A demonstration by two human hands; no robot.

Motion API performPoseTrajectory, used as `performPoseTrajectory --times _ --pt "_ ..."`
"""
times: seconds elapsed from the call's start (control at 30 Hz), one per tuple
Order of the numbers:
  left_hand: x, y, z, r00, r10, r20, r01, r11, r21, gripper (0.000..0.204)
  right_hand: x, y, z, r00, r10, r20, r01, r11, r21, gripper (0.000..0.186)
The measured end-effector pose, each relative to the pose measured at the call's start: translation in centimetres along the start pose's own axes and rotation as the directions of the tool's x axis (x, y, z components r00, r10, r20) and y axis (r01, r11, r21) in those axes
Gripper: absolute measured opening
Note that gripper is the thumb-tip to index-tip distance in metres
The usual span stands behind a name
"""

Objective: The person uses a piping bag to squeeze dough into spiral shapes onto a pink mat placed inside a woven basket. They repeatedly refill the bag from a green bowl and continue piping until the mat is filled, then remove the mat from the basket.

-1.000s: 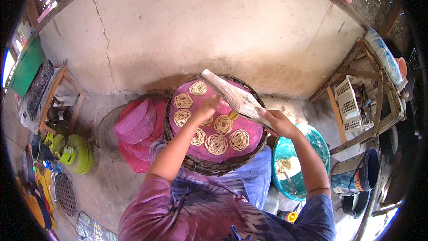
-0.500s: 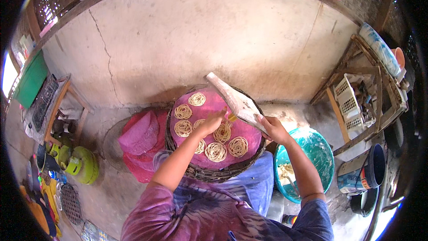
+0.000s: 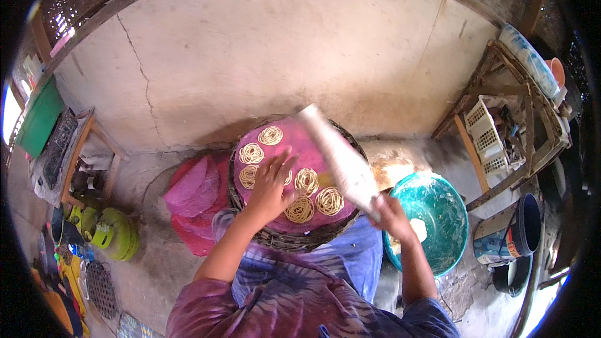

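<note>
In front of me, a round woven basket (image 3: 291, 240) is topped with a pink sheet (image 3: 307, 153). Several coiled nests of pale strands lie on the sheet, among them one nest (image 3: 270, 135) at the far side and another nest (image 3: 329, 201) near the right edge. Over the middle of the sheet, my left hand (image 3: 268, 184) has its fingers spread and hides part of the nests. My right hand (image 3: 394, 219) grips the near end of a long whitish tool (image 3: 341, 163), smeared by motion, that slants across the basket's right side. Its exact kind does not show.
A teal basin (image 3: 447, 231) with pale dough inside stands right of the basket. Pink round sheets (image 3: 194, 194) lie on the left. A green gas cylinder (image 3: 116, 235), a bucket (image 3: 507, 231) and a wooden rack (image 3: 479, 153) stand farther out. A wall (image 3: 288, 56) rises behind.
My left hand has drawn back from the tool's tip, its fingers spreading over the sheet. My right hand has moved down and nearer with the tool, which now slants more steeply.
</note>
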State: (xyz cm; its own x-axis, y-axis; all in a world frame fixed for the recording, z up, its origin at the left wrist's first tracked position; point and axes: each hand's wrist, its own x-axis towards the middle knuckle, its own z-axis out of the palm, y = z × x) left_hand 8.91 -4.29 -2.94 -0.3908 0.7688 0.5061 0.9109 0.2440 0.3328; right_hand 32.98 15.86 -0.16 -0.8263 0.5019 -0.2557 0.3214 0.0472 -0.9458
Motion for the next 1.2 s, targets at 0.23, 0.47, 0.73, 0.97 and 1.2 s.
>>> performPoseTrajectory --times 0.23,0.47,0.73,0.97,1.2 --pt "-13.3 4.3 -0.7 0.847 0.107 0.521 0.428 0.445 -0.787 0.044 2.9 3.0 1.6 0.936 -0.32 -0.145 0.31 0.947 -0.087 0.053" --pt "-21.7 6.2 0.0 0.886 0.047 0.462 0.426 0.312 -0.849 0.045 11.2 12.7 -2.9 0.994 0.046 -0.1 -0.037 0.995 0.091 0.038" --pt "-21.7 4.5 1.2 0.956 0.079 0.283 0.204 0.517 -0.831 0.05 2.1 12.7 8.0 0.942 0.19 -0.277 -0.024 0.861 0.508 0.033" --pt "-23.1 3.1 1.7 0.984 0.058 0.171 0.112 0.547 -0.83 0.054 -3.7 9.9 12.6 0.875 0.277 0.396 -0.477 0.632 0.611 0.034" --pt "-27.1 1.3 4.1 0.966 0.12 0.23 0.028 0.833 -0.553 0.058 -1.3 1.4 11.6 0.851 -0.452 0.266 0.525 0.728 -0.442 0.028"
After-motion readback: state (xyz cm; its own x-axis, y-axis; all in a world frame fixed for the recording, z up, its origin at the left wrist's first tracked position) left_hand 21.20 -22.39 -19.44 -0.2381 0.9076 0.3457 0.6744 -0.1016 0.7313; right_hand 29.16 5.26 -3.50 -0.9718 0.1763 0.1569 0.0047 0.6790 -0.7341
